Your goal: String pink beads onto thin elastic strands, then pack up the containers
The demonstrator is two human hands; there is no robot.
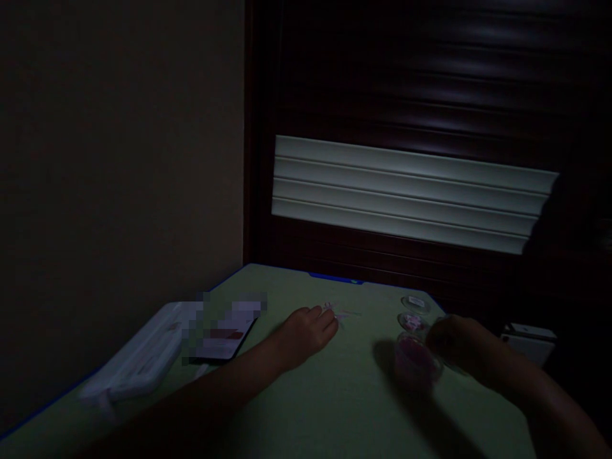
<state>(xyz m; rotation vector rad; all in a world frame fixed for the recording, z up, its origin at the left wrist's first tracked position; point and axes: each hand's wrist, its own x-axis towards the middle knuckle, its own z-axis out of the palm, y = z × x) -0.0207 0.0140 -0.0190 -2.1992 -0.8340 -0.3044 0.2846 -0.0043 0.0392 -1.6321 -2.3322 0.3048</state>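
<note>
My left hand (310,330) rests near the middle of the green table, its fingers curled on a small pale pink piece (340,313) whose shape is hard to make out. At the right, my right hand (449,338) is beside a clear round jar (415,360) with pink contents; its fingers are dark and blurred, so what they hold does not show. Behind the jar lie a small round container (411,322) with pink and white bits and a clear round lid (415,304).
A phone or tablet (227,335) lies left of my left hand. Farther left is a long white case (143,350). The green table (344,395) has a blue edge. A wall stands at the left, dark slatted panels behind, and a white box (530,341) at the right.
</note>
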